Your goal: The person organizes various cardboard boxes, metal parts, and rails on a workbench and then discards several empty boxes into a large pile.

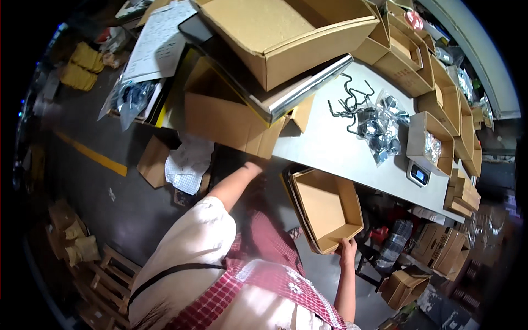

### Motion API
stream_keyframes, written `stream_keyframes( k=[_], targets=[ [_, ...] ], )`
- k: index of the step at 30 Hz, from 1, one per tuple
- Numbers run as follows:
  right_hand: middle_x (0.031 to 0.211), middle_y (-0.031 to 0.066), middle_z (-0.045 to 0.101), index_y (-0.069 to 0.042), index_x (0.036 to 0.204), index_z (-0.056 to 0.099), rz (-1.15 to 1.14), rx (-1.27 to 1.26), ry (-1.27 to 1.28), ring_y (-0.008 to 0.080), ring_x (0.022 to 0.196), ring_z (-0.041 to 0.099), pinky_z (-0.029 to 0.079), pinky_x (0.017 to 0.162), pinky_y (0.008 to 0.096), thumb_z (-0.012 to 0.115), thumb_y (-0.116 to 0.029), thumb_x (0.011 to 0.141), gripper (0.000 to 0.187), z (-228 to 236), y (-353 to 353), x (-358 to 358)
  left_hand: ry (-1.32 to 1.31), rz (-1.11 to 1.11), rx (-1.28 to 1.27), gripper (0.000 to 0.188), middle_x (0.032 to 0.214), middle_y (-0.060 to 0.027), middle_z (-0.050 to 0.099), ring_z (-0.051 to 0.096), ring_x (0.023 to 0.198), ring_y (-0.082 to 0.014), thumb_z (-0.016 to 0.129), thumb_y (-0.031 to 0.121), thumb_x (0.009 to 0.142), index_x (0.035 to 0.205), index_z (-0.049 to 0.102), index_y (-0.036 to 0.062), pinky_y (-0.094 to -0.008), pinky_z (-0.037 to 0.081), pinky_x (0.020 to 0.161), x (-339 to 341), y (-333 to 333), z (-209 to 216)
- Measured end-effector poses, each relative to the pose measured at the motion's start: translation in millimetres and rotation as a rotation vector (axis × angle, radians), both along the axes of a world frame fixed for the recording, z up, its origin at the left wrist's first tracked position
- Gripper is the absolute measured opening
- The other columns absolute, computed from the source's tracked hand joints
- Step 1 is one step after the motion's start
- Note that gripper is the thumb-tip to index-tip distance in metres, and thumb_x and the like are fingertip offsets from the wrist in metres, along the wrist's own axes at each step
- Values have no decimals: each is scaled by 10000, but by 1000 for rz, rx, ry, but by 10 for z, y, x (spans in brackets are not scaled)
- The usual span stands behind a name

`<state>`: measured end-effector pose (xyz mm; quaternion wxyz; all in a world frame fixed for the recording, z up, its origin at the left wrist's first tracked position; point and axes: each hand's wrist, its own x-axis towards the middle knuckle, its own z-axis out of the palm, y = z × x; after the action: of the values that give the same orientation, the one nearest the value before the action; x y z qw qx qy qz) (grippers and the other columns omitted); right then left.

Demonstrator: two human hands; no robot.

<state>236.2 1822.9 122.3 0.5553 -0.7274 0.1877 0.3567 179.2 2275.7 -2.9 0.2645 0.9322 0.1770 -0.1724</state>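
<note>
My right hand (347, 251) grips the lower right corner of an open, shallow cardboard box (324, 201), tilted below the table's near edge. Nothing shows inside this box, and a dark edge runs along its left side. My left forearm (236, 186) reaches forward to a brown cardboard box (225, 121) at the table's left end. Shadow and that box hide the left hand's fingers. Above it, a large open cardboard box (286, 38) rests on a flat dark tray with a light rim (264, 104).
On the white table (330, 143) lie bent black metal hooks (349, 102), bagged dark parts (379, 129) and a small device with a screen (419, 175). Open cardboard bins (407, 66) line its far right side. Papers (159, 44) lie at upper left; cartons (440, 247) stand below right.
</note>
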Motion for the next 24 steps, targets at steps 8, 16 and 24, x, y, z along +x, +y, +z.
stream_keyframes(
  k=[8, 16, 24],
  targets=[
    [844, 136, 660, 32, 1170, 514, -118, -1, 65, 188, 566, 637, 541, 440, 317, 580, -203, 869, 388, -400, 244, -563, 190, -271, 356, 852, 1480, -190, 362, 305, 1394, -363, 680, 227, 748, 1481, 314, -5, -500, 123, 1207, -1327, -125, -250],
    [970, 177, 661, -4, 1422, 295, -17, 91, -120, 216, 727, 679, 587, 552, 350, 592, -23, 917, 587, -229, 1701, -609, 156, -315, 421, 571, 1460, -186, 465, 371, 1377, -378, 560, 299, 855, 1369, 559, 51, -519, 161, 1190, -1515, -187, -962],
    [817, 87, 640, 26, 1021, 510, 375, -9, -123, 200, 745, 632, 516, 711, 300, 571, -18, 823, 212, -967, 2333, 127, -42, -227, 89, 428, 1186, -265, 600, 475, 1254, -408, 595, 209, 739, 1075, 669, -45, -510, 278, 1149, -1280, -261, -408]
  ],
)
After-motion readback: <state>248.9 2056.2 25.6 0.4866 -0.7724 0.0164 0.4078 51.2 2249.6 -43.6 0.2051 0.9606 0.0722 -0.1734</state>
